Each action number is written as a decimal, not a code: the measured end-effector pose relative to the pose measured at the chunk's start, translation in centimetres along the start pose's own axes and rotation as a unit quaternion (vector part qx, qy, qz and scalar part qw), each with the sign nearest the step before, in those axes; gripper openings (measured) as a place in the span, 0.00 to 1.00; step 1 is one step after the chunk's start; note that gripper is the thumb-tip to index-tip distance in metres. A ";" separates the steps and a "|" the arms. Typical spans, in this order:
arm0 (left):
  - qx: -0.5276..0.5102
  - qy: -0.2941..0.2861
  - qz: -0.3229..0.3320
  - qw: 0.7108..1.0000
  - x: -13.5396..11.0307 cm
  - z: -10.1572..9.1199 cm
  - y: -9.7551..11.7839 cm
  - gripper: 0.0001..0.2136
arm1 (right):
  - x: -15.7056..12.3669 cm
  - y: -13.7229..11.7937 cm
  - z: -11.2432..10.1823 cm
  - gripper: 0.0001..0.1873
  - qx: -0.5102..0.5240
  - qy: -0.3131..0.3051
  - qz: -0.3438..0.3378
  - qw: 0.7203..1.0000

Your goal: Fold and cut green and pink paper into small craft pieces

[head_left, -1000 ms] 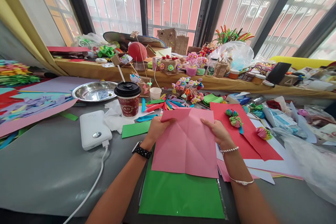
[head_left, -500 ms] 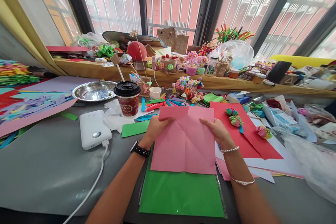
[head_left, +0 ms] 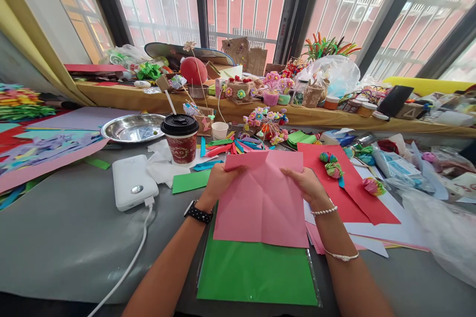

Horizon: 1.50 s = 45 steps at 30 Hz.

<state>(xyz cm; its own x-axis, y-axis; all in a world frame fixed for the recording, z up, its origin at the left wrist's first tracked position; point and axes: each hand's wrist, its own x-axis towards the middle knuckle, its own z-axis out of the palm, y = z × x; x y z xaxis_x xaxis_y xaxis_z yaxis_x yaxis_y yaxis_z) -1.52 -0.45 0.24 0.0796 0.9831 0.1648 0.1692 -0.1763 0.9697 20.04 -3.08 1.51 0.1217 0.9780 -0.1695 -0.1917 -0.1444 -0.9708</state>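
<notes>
A person's 2 hands are holding a pink sheet (head_left: 260, 213) between them, over a green sheet (head_left: 256, 275) on a grey table (head_left: 74, 242). The left hand (head_left: 222, 181) is pinching the pink sheet near its upper left side; the right hand (head_left: 308, 186) is pinching the upper right. Each grip is closing on paper alone, thumb on top, while the fingers beneath are mostly hiding from view. 1 long crease is running down the middle, fainter diagonals are crossing it, and the paper is bowing slightly. Whether its lower edge is touching the green sheet, I cannot tell.

For handling it well, both thumbs should probably be pressing lightly at matching heights, with the long crease sitting midway between them; hard or uneven pulling would risk wrinkling the paper.

The green sheet is lying in a clear sleeve (head_left: 318, 293), whose shiny edge is showing at the right. Beyond the left hand, a red cup (head_left: 182, 150) is standing upright, its black lid (head_left: 180, 125) hiding any contents. Behind it to the left, a steel dish (head_left: 107, 132) is carrying a small green bit (head_left: 155, 132). To the cup's right, a white cup (head_left: 220, 132) is standing, its inside not showing clearly. On the sill (head_left: 148, 100), a purple pot (head_left: 270, 99) is holding pink flowers (head_left: 272, 80).
</notes>
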 end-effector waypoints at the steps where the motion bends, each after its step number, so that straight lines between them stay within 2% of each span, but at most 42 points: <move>1: -0.001 -0.001 0.000 1.000 0.0 0.0 0.1 0.18 | 0.0 0.0 0.0 0.13 0.005 -0.002 0.002 1.000; 7: -0.006 0.003 -0.005 1.000 -0.1 0.0 0.4 0.16 | 0.2 0.2 0.0 0.13 -0.002 0.008 0.007 1.000; 10: -0.043 0.007 -0.047 0.998 0.0 -0.2 0.2 0.17 | 0.5 0.4 -0.3 0.13 -0.008 0.007 0.005 1.000; 12: -0.099 0.032 -0.071 0.992 0.1 -0.4 0.2 0.17 | 0.7 0.3 -0.6 0.13 -0.010 -0.012 -0.002 1.000; 15: -0.205 0.111 -0.084 0.969 0.5 -0.6 0.3 0.16 | 0.9 0.1 -1.1 0.15 -0.010 -0.049 -0.020 0.999; 18: -0.307 0.198 -0.075 0.928 0.7 -0.6 0.7 0.14 | 0.8 -0.1 -1.1 0.16 -0.026 -0.066 -0.034 0.997; 20: -0.360 0.229 -0.060 0.902 0.9 -0.7 1.0 0.14 | 0.8 -0.1 -0.9 0.15 -0.037 -0.074 -0.033 0.996; 26: -0.429 0.272 -0.044 0.860 1.0 -0.9 1.4 0.11 | 0.7 0.4 -0.1 0.12 -0.021 -0.094 -0.025 0.995; 29: -0.442 0.264 -0.059 0.855 1.0 -0.7 1.4 0.10 | 0.7 0.8 0.7 0.14 -0.058 -0.139 -0.032 0.988; 31: -0.439 0.248 -0.075 0.860 0.9 -0.5 1.3 0.09 | 0.7 1.1 1.1 0.14 -0.048 -0.144 -0.035 0.988; 34: -0.414 0.210 -0.084 0.882 0.8 -0.3 1.2 0.09 | 0.8 1.2 1.4 0.13 0.000 -0.098 -0.054 0.994; 36: -0.361 0.197 -0.069 0.909 0.8 -0.5 1.1 0.10 | 0.7 1.1 1.3 0.12 0.014 -0.070 -0.070 0.995; 39: -0.210 0.239 0.016 0.948 0.8 -1.8 1.2 0.18 | 0.7 0.8 1.0 0.13 0.010 -0.057 -0.080 0.995; 42: -0.033 0.316 0.137 0.938 0.4 -3.5 2.0 0.27 | 0.7 0.7 0.6 0.14 0.003 -0.067 -0.086 0.994; 44: 0.100 0.339 0.189 0.916 -0.2 -4.3 3.2 0.27 | 0.8 0.8 0.5 0.15 -0.001 -0.071 -0.090 0.993; 45: 0.157 0.331 0.211 0.906 -0.5 -4.4 4.0 0.26 | 0.9 0.8 0.4 0.15 -0.004 -0.074 -0.092 0.993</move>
<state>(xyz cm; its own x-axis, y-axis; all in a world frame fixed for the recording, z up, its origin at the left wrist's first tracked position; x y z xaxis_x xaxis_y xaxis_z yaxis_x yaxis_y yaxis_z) -5.24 -1.39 4.84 -0.3868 0.6209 0.6819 0.5404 -0.4466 0.7131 19.59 -2.27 0.66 0.0101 0.9992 0.0376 -0.1724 0.0388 -0.9843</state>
